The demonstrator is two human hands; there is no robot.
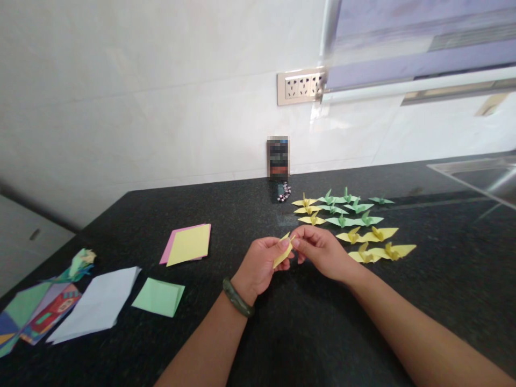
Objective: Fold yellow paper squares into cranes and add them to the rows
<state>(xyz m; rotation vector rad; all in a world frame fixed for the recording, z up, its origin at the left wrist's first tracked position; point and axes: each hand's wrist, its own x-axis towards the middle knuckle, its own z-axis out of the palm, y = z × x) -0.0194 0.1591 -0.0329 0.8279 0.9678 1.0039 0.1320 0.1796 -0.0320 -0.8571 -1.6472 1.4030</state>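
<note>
Above the dark countertop, my left hand (264,263) pinches a small folded piece of yellow paper (283,253) between thumb and fingers. My right hand (318,250) is closed too, its thumb and index finger gripping the paper's narrow upper tip. The fingers cover part of the folds. Just beyond and to the right of my right hand stand rows of folded paper cranes, among them a yellow crane (312,219) and a green crane (342,221). Larger yellow cranes (377,234) sit nearer, beside my right wrist. A dark green bangle (237,298) circles my left wrist.
Yellow and pink paper squares (188,245) lie left of my hands. Nearer are a folded green sheet (158,296), white paper (99,303) and a colourful packet (52,312). Against the wall leans a phone-like blurred object (278,157) with a beaded strap (284,192). A sink edge (475,177) is far right.
</note>
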